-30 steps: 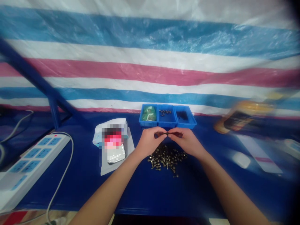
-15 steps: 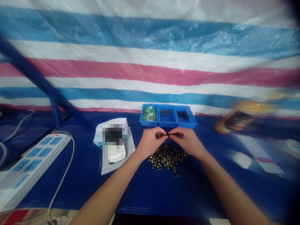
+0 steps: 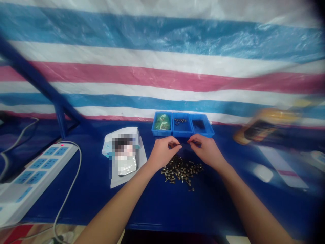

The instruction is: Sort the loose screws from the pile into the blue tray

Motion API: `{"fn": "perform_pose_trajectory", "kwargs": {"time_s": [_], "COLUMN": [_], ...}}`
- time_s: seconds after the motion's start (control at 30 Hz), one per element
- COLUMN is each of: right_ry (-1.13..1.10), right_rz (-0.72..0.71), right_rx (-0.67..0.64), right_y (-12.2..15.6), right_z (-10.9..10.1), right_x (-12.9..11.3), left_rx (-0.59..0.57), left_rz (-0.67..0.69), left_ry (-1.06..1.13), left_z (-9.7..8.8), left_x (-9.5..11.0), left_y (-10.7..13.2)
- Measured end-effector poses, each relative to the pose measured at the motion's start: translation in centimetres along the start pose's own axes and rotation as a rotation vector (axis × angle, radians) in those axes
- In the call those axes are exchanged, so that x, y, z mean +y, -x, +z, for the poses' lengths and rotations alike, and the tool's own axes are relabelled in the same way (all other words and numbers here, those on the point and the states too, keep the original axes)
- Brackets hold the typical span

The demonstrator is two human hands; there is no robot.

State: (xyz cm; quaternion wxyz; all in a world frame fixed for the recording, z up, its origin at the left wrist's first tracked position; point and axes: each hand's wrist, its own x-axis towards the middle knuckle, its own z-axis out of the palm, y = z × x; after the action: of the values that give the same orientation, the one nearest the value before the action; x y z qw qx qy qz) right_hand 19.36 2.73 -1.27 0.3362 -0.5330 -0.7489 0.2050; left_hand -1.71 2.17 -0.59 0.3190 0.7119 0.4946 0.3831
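Note:
My left hand [image 3: 164,151] is closed in a pinch over the back left of a heap of small brass-coloured screw-like parts [image 3: 181,171]. A tiny dark bit shows at its fingertips, too small to name. Across a narrow gap, my right hand [image 3: 207,150] is also pinched, its thumb and forefinger together; whatever they hold is too small to make out. Just beyond the hands stand three joined blue bins: the left bin [image 3: 153,131] has a green bag in it, the middle bin [image 3: 182,128] several small metal parts, the right bin [image 3: 209,130] a dark heap.
On the left lie a white power strip [image 3: 38,176] with a cable, and a white packet [image 3: 108,142] on paper. To the right are a blurred amber bottle [image 3: 269,123], a small white case [image 3: 263,173] and a pale flat strip [image 3: 284,167]. A striped sheet [image 3: 152,78] hangs behind.
My fingertips, which met over the heap, are now apart. The right hand has moved a little to the right and up; the left has hardly moved.

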Motion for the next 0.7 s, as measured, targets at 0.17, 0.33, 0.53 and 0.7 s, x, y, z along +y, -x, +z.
{"fn": "perform_pose_trajectory", "kwargs": {"time_s": [0.17,0.33,0.53,0.7], "right_ry": [-0.162,-0.054,-0.197,-0.191], "right_rz": [0.11,0.156,0.293,0.308], "right_rx": [-0.007,-0.01,0.167,0.237], "right_y": [0.0,0.0,-0.4,-0.4], "right_z": [-0.3,-1.1,-1.1,-1.0], "right_x": [-0.2,-1.0,0.4,0.8], "left_rx": [-0.003,-0.01,-0.007,-0.009], "left_rz": [-0.008,0.005,-0.003,0.001], "left_ry": [-0.003,-0.005,-0.003,0.005], "left_z": [-0.1,-0.2,-0.1,-0.2], "left_x": [0.3,0.4,0.2,0.5], "left_y": [0.1,0.1,0.1,0.1]}}
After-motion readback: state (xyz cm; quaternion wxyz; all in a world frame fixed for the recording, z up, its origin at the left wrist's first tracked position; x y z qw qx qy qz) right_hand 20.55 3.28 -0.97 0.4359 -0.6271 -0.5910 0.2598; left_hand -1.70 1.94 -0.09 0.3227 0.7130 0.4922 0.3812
